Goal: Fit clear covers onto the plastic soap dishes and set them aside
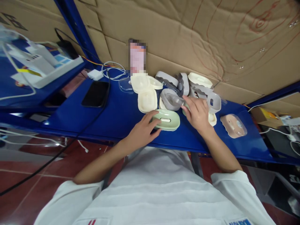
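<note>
A pale green oval soap dish (pixel 173 115) with a slot in its base lies near the table's front edge. My left hand (pixel 146 128) grips its left end, fingers over the rim and thumb along the front side. A clear plastic lid (pixel 175 100) is pinched in my right hand (pixel 197 112), held just above the green dish and in front of a grey soap dish (pixel 165 95). Cream dish parts (pixel 147 101) lie behind my left hand. Beyond my right hand sits a grey slotted tray (pixel 214 102), and more pieces are partly hidden by that hand.
A pink soap dish with a clear lid (pixel 233 125) lies on the right of the blue table (pixel 124 114). On the left are a black phone (pixel 95 93) and a white charger (pixel 95 74) with cable. Cardboard (pixel 164 37) stands behind, with a blue post (pixel 77 28).
</note>
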A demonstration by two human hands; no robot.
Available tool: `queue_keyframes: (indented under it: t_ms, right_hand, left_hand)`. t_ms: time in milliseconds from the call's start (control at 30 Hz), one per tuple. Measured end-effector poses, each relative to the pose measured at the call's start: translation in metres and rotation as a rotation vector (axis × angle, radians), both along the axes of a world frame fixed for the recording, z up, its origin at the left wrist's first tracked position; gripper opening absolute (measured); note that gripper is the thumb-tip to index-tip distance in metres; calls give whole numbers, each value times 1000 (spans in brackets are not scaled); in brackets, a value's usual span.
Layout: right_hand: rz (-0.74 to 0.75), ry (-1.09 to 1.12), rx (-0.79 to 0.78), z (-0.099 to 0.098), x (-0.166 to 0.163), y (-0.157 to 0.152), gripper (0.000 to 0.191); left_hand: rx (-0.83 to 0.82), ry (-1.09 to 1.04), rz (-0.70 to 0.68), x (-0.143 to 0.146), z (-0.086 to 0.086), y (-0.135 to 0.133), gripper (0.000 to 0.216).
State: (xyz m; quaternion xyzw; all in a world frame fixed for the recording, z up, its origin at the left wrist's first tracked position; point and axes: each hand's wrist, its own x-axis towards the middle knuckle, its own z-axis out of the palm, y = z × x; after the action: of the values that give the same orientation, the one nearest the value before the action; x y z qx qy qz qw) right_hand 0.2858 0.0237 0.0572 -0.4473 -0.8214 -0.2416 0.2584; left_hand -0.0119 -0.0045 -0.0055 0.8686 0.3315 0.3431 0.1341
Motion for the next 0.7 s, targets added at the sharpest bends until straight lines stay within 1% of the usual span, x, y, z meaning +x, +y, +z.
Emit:
queue_keyframes:
  t_ms: [67,167,233,300,333,400,500,533,600,700]
  right_hand:
    - [105,37,-40,-3,2,-24,53]
    - [206,161,-113,-17,7,-64,66]
    - [210,249,-158,-31,11,-88,67]
    - [171,309,-214,-44,14,-106,62]
    - [146,328,-253,-50,14,-112,59]
    - [102,357,-344,-56,13,-118,51]
    - [97,390,-441,-56,9,-115,46]
    - [109,386,-462,-55,8,-113,47]
    - [132,351,-480,-53,5,-109,57]
    - [132,294,-450,-53,1,-107,66]
  left_hand:
    - [-74,-48,-10,-1,0,1,32]
    - [-140,-132,-76,-4,-2,2,55]
    - [-165,-179,-150,-5,-2,3,67]
    - [-186,-186,-203,-7,-2,3,75]
    - [-188,-167,-218,-7,-1,2,76]
    - [-167,-98,-235,-8,1,2,71]
    - [-116,-37,-247,-8,3,1,60]
    - [-98,-38,-247,-8,3,1,58]
    - [-49,-46,-243,-7,3,1,55]
    - [25,-42,-246,-7,1,3,51]
